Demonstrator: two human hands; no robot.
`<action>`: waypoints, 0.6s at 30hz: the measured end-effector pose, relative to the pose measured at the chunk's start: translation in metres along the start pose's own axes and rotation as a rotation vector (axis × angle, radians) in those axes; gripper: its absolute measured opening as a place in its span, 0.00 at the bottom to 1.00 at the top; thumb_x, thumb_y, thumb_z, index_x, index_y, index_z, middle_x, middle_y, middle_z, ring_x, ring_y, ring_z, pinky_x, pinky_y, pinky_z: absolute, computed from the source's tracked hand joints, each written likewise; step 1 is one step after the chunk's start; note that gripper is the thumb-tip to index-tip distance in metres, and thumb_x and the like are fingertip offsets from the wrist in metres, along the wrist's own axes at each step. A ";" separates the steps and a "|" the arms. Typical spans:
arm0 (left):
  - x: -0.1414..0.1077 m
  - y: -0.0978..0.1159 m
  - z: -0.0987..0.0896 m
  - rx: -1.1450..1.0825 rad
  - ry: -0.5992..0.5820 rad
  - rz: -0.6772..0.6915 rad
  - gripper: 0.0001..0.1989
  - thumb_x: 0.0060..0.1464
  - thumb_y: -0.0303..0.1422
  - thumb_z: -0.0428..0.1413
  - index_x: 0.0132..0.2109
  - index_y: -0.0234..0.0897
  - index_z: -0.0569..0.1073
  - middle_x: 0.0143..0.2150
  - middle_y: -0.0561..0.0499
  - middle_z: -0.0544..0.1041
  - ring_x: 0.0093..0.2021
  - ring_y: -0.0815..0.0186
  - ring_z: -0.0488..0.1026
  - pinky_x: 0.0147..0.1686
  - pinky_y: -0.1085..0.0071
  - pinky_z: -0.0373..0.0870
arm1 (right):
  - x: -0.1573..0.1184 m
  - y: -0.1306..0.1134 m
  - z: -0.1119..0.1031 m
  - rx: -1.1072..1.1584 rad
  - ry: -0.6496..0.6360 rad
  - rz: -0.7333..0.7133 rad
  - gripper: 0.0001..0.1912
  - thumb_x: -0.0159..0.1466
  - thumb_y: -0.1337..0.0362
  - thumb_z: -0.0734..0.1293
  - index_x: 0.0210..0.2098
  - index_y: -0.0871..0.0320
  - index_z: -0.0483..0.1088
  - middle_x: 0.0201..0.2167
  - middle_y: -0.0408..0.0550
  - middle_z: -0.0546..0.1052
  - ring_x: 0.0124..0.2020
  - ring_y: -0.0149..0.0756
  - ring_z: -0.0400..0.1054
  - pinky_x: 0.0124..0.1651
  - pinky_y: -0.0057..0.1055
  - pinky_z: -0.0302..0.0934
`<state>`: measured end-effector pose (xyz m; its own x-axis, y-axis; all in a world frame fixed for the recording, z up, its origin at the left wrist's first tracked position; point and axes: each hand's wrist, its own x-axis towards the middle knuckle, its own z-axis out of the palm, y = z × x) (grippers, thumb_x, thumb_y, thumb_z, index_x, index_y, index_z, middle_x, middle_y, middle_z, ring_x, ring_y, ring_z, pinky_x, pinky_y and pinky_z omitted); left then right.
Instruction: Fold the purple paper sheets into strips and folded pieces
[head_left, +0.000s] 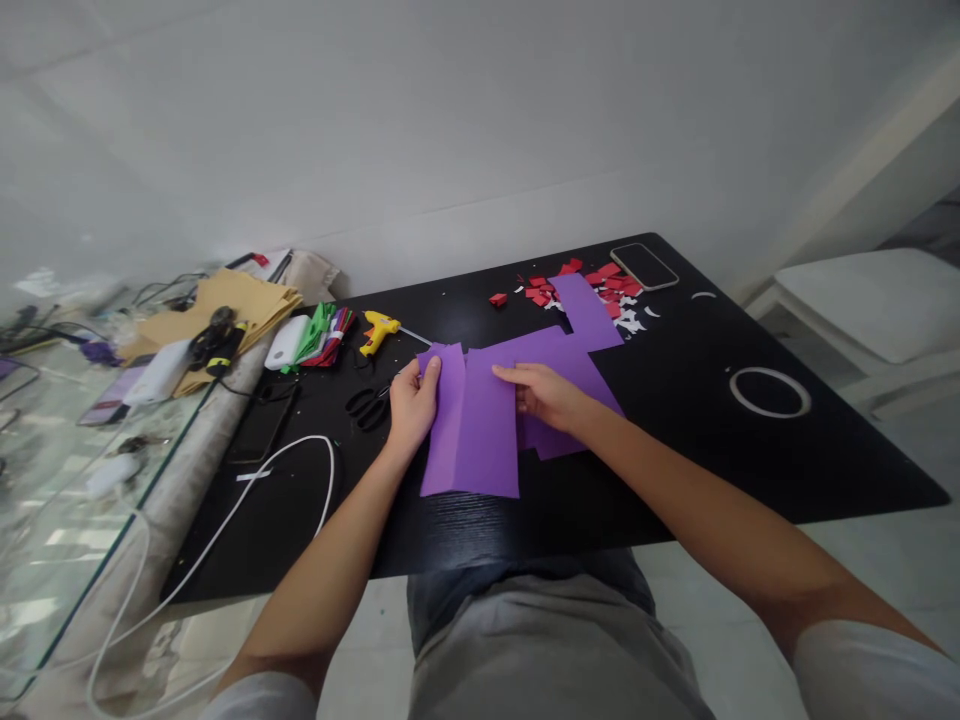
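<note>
My left hand (pixel 415 398) pinches the left edge of a creased sheet of purple paper (pixel 484 430), thumb on top. At the sheet's right edge, my right hand (pixel 546 393) grips it between thumb and fingers. The sheet has a lengthwise fold left of its middle and is held above the table's near part. Beneath and behind my right hand lie more purple sheets (pixel 581 372), one narrow piece (pixel 586 308) reaching toward the back. Black-handled scissors (pixel 367 408) lie just left of my left hand, their blades mostly hidden.
On the black table (pixel 675 440) are a yellow glue gun (pixel 379 330), red and white paper scraps (pixel 616 290), two phones (pixel 643 266) and a white ring (pixel 770 391). A white cable (pixel 330 470) runs off the left edge. A cluttered glass table (pixel 60 520) adjoins there; a white chair (pixel 870 300) stands right.
</note>
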<state>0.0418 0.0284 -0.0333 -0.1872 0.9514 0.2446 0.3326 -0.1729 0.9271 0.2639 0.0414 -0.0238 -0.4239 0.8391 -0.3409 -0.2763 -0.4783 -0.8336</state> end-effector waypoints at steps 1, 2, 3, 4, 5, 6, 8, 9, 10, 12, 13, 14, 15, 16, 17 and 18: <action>0.000 0.000 0.000 -0.018 0.011 -0.010 0.20 0.64 0.49 0.59 0.34 0.36 0.75 0.26 0.54 0.70 0.26 0.69 0.61 0.26 0.72 0.58 | 0.000 0.000 0.001 -0.035 -0.002 -0.001 0.22 0.49 0.53 0.84 0.28 0.57 0.72 0.23 0.42 0.72 0.23 0.29 0.63 0.23 0.29 0.55; 0.001 0.001 0.001 -0.051 0.015 -0.024 0.21 0.62 0.51 0.60 0.33 0.36 0.75 0.26 0.54 0.70 0.25 0.69 0.61 0.25 0.72 0.57 | -0.001 0.001 0.002 -0.085 0.006 -0.016 0.22 0.50 0.51 0.83 0.28 0.57 0.71 0.22 0.40 0.70 0.22 0.28 0.60 0.22 0.28 0.52; 0.001 0.002 0.001 -0.099 0.011 -0.045 0.22 0.60 0.52 0.62 0.33 0.36 0.75 0.26 0.54 0.70 0.24 0.69 0.61 0.25 0.73 0.57 | -0.001 0.002 0.002 -0.141 0.029 -0.051 0.22 0.51 0.50 0.82 0.28 0.57 0.71 0.21 0.39 0.68 0.21 0.28 0.59 0.21 0.28 0.49; 0.001 0.003 0.002 -0.159 -0.002 -0.074 0.23 0.59 0.53 0.63 0.33 0.36 0.76 0.25 0.54 0.70 0.24 0.70 0.61 0.24 0.73 0.57 | -0.002 0.004 0.003 -0.197 0.065 -0.105 0.22 0.52 0.48 0.81 0.29 0.57 0.72 0.21 0.39 0.68 0.20 0.27 0.57 0.21 0.28 0.48; 0.001 0.004 0.002 -0.222 -0.018 -0.111 0.24 0.57 0.54 0.63 0.33 0.36 0.75 0.25 0.54 0.70 0.23 0.70 0.60 0.23 0.73 0.56 | -0.002 0.005 0.003 -0.245 0.107 -0.171 0.22 0.53 0.47 0.80 0.29 0.57 0.72 0.21 0.39 0.68 0.20 0.28 0.57 0.22 0.28 0.48; 0.001 0.005 0.002 -0.280 -0.037 -0.155 0.24 0.55 0.55 0.64 0.32 0.36 0.75 0.24 0.54 0.70 0.22 0.70 0.60 0.23 0.73 0.56 | -0.003 0.007 0.003 -0.281 0.147 -0.239 0.22 0.55 0.46 0.79 0.29 0.56 0.72 0.21 0.40 0.69 0.21 0.28 0.58 0.22 0.29 0.49; 0.001 0.008 0.002 -0.348 -0.071 -0.225 0.25 0.53 0.55 0.66 0.29 0.37 0.73 0.23 0.55 0.68 0.21 0.71 0.59 0.22 0.73 0.55 | -0.002 0.010 0.002 -0.309 0.193 -0.344 0.21 0.57 0.46 0.77 0.30 0.56 0.72 0.23 0.42 0.72 0.23 0.31 0.62 0.24 0.30 0.54; 0.001 0.009 0.001 -0.346 -0.085 -0.233 0.26 0.53 0.55 0.66 0.28 0.37 0.71 0.22 0.55 0.67 0.21 0.71 0.58 0.22 0.73 0.54 | -0.002 0.011 0.002 -0.308 0.201 -0.374 0.20 0.57 0.46 0.77 0.31 0.56 0.72 0.25 0.43 0.74 0.25 0.32 0.64 0.25 0.31 0.56; 0.001 0.009 0.001 -0.322 -0.095 -0.218 0.26 0.54 0.55 0.66 0.27 0.37 0.69 0.22 0.56 0.66 0.21 0.71 0.57 0.22 0.73 0.53 | -0.001 0.012 0.001 -0.304 0.200 -0.393 0.20 0.58 0.46 0.76 0.31 0.56 0.73 0.26 0.44 0.75 0.26 0.34 0.65 0.26 0.31 0.58; 0.000 0.009 0.000 -0.226 -0.090 -0.130 0.27 0.56 0.54 0.64 0.25 0.38 0.66 0.22 0.56 0.63 0.22 0.71 0.55 0.23 0.72 0.52 | 0.000 0.014 0.000 -0.295 0.200 -0.416 0.20 0.58 0.46 0.76 0.32 0.56 0.73 0.27 0.45 0.76 0.27 0.35 0.67 0.28 0.32 0.60; -0.001 0.009 0.000 -0.164 -0.069 -0.074 0.27 0.58 0.53 0.63 0.25 0.39 0.64 0.22 0.56 0.61 0.23 0.71 0.54 0.23 0.71 0.51 | 0.001 0.014 0.000 -0.290 0.203 -0.424 0.20 0.58 0.46 0.76 0.32 0.56 0.73 0.27 0.45 0.76 0.27 0.35 0.67 0.28 0.32 0.60; -0.002 0.009 0.001 -0.101 -0.039 -0.022 0.27 0.60 0.53 0.61 0.25 0.39 0.62 0.22 0.57 0.59 0.23 0.70 0.54 0.24 0.71 0.50 | 0.001 0.014 0.000 -0.283 0.204 -0.427 0.20 0.58 0.47 0.76 0.32 0.57 0.73 0.27 0.45 0.76 0.27 0.35 0.67 0.28 0.32 0.60; -0.003 0.008 0.001 -0.043 -0.006 0.021 0.27 0.61 0.51 0.60 0.25 0.39 0.61 0.22 0.57 0.58 0.24 0.70 0.53 0.24 0.70 0.50 | 0.001 0.014 0.001 -0.271 0.202 -0.426 0.20 0.58 0.47 0.76 0.32 0.57 0.73 0.28 0.45 0.77 0.27 0.34 0.68 0.28 0.31 0.60; -0.004 0.007 0.002 0.007 0.025 0.053 0.26 0.63 0.50 0.59 0.25 0.40 0.60 0.22 0.57 0.57 0.24 0.69 0.53 0.25 0.70 0.49 | 0.000 0.014 0.002 -0.256 0.198 -0.420 0.20 0.59 0.47 0.76 0.33 0.57 0.74 0.28 0.46 0.77 0.27 0.34 0.68 0.27 0.31 0.60; -0.005 0.006 0.003 0.048 0.048 0.076 0.26 0.64 0.49 0.58 0.26 0.40 0.59 0.23 0.57 0.57 0.24 0.69 0.53 0.26 0.69 0.50 | -0.001 0.013 0.003 -0.241 0.193 -0.413 0.20 0.59 0.46 0.75 0.34 0.57 0.74 0.28 0.45 0.77 0.27 0.34 0.67 0.27 0.31 0.59; -0.006 0.005 0.004 0.080 0.062 0.091 0.25 0.65 0.48 0.56 0.26 0.40 0.59 0.23 0.57 0.57 0.25 0.69 0.54 0.26 0.69 0.50 | -0.002 0.013 0.005 -0.230 0.188 -0.405 0.20 0.59 0.46 0.75 0.35 0.57 0.74 0.28 0.45 0.77 0.26 0.34 0.67 0.26 0.31 0.59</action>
<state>0.0481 0.0230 -0.0312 -0.2086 0.9147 0.3462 0.4230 -0.2348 0.8752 0.2569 0.0325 -0.0322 -0.1534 0.9878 -0.0253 -0.1803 -0.0531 -0.9822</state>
